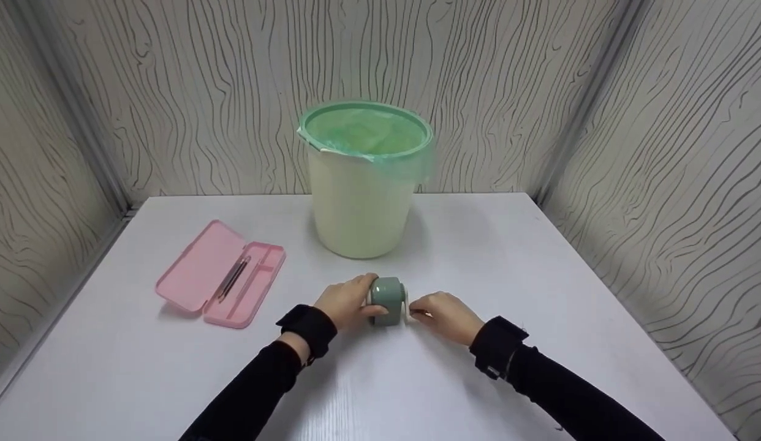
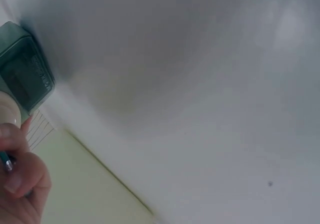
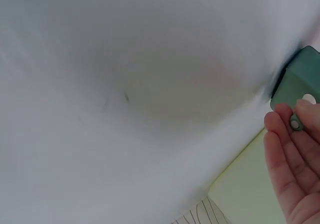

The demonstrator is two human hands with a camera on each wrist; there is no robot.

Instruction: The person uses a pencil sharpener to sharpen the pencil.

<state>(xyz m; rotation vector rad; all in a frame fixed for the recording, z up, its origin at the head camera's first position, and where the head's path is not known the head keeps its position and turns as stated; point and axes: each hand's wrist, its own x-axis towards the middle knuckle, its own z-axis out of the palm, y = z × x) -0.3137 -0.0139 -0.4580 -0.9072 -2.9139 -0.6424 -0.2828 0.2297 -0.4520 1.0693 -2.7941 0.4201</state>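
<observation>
Left hand (image 1: 348,302), which I am clamping round the green sharpener (image 1: 386,295) on the counter (image 1: 491,245); right hand (image 1: 446,316), pinching its crank knob (image 3: 296,123); hazard: hard turning could be tipping it, should my hold be slackening.

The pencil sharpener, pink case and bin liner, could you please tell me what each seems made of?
Pencil sharpener: probably hard plastic, glossy; its smooth green shell catches highlights.
Pink case: likely moulded plastic, satin, with thin walls and rounded corners.
Bin liner: apparently thin, slightly shiny plastic film, being translucent and crinkled.
</observation>
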